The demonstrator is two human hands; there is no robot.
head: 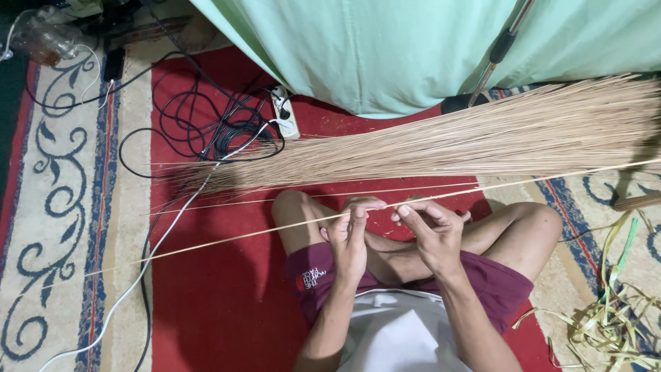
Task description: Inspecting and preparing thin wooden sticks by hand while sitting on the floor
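Tan, thin long stick [275, 229] lies across both knees, pinched by left hand [348, 238] and right hand [434, 231]. Just beyond lies a big bundle of pale sticks [468, 141]; black cables [206, 117] far left, green leaf strips [613, 310] near right.

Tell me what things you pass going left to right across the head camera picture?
Plastic bottle → tangled black cables → white power strip → left hand → right hand → green leaf strips.

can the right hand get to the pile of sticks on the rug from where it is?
Probably yes. The right hand pinches one thin stick, and the pile of sticks lies just beyond the knees with nothing between.
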